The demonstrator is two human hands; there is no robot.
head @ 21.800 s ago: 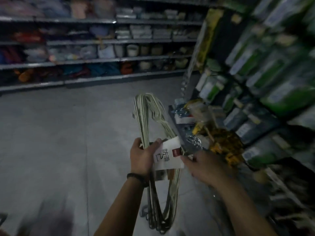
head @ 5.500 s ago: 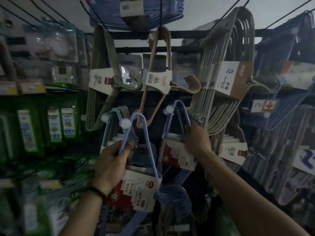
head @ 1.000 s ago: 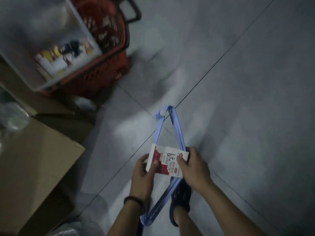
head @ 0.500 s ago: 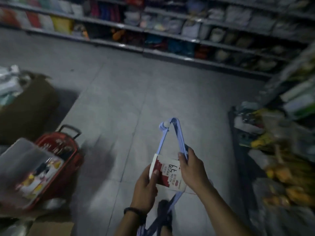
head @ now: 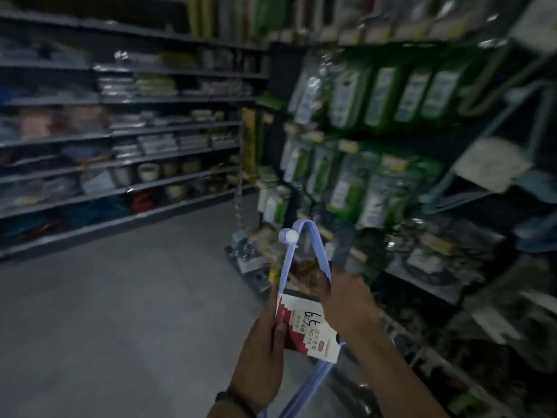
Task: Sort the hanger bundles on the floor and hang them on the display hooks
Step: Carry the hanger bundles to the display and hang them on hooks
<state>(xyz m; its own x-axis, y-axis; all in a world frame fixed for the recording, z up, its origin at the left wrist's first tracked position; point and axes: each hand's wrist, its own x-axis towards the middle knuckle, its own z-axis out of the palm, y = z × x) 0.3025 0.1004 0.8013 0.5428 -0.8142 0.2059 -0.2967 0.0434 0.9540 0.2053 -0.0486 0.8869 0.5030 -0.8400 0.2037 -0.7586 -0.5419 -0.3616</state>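
Holding a bundle of lilac plastic hangers (head: 285, 267) up in front of us, we have both hands on it, so it hangs in the air above the grey tiled floor (head: 120, 312), near the low end of the display rack (head: 428, 285) on the right. The bundle's narrow top end, with a small white ball on it, points up and away from us. Its long lower part runs down between our forearms and out of view at the near edge.

A red-and-white card sleeve (head: 304, 327) wraps the middle of the bundle and bears dark handwritten marks that we cannot read for sure. Our left hand (head: 265, 357) grips the left edge of this sleeve, thumb lying on its printed face and fingers behind it. Our right hand (head: 346, 300) is curled over the right arm of the hangers just above the sleeve, and its palm covers the sleeve's upper right corner. A dark band (head: 232, 399) sits on the left wrist.

The rack on the right is hung with rows of green-and-white packets (head: 346, 98), all blurred. Further right, a teal hanger (head: 458, 194) with a pale label hangs against the rack. On the far left, long shelves (head: 150, 164) run along the aisle, stacked with folded goods and round tubs too dim to make out.
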